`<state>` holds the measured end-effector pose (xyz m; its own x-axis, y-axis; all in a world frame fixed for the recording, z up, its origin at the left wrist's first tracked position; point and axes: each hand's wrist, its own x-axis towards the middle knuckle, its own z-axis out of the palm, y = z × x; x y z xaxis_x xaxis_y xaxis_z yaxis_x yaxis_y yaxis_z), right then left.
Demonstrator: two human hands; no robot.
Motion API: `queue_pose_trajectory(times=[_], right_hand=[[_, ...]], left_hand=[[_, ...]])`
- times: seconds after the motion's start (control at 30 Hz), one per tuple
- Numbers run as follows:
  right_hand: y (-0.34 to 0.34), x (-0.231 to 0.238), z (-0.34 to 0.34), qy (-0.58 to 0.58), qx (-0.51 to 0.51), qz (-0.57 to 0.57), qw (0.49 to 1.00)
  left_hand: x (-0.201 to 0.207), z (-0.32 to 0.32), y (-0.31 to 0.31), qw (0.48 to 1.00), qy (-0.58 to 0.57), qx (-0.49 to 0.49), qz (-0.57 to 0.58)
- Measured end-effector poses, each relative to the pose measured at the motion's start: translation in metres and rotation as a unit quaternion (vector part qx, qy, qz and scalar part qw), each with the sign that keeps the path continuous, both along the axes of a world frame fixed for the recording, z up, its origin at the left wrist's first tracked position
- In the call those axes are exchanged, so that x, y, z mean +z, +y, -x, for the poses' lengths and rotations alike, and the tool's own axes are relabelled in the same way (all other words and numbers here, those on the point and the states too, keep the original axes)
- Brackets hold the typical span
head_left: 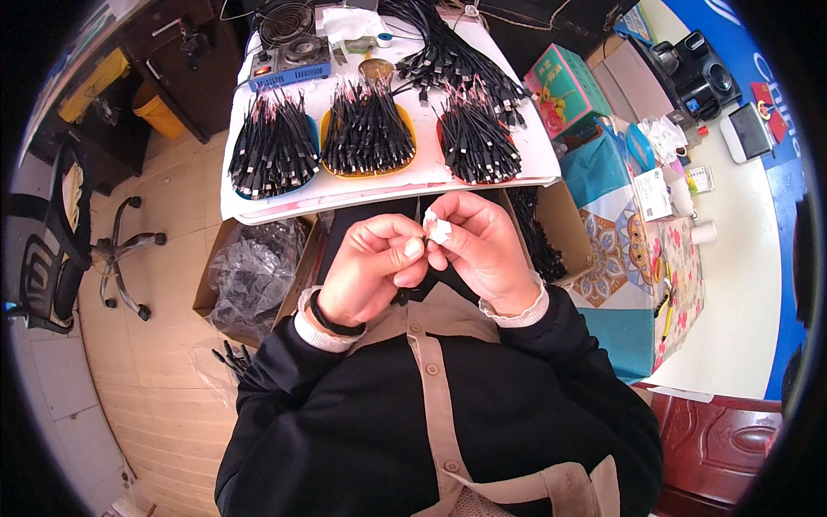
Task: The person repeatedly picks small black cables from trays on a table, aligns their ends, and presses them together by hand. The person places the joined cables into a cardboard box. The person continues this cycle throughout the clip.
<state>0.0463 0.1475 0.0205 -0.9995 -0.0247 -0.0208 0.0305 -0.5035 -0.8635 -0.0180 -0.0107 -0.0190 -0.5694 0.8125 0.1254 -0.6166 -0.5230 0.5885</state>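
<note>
Both hands meet fingertip to fingertip in front of the table's near edge. My left hand (377, 263) is closed in a pinch, thumb against the fingers, with a dark band around its wrist. My right hand (484, 250) is closed too, its thumb and fingers pressed together. White tape or paper (439, 231) shows at the right thumb and fingertip. A tiny dark piece is between the two hands, mostly hidden by the fingers. Beyond them, black cables with small metal plugs fill a blue tray (245, 195), a yellow tray (366, 174) and a red tray (488, 182).
More black cables (448, 53) lie at the back of the white table (345, 202), near a blue device (291, 65). Cardboard boxes stand below, one holding clear plastic (254, 267), another dark cables (538, 237). Yellow-handled pliers (668, 306) are at the right.
</note>
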Motion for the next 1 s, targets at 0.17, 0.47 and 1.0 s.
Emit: queue_pose_trajectory(times=[0.17, 0.47, 1.0], right_hand=[[0.015, -0.008, 0.007, -0.067, 0.047, 0.054, 0.995], [0.079, -0.016, 0.05, 0.05, -0.181, -0.488, 0.853], [0.174, -0.03, 0.121, 0.026, -0.177, -0.756, 0.629]], left_hand=[[0.005, -0.003, -0.004, 0.896, 0.334, 0.161, 0.243], [-0.012, 0.012, 0.006, 0.97, 0.131, 0.134, 0.154], [-0.014, 0.012, 0.014, 0.969, 0.127, 0.126, 0.169]])
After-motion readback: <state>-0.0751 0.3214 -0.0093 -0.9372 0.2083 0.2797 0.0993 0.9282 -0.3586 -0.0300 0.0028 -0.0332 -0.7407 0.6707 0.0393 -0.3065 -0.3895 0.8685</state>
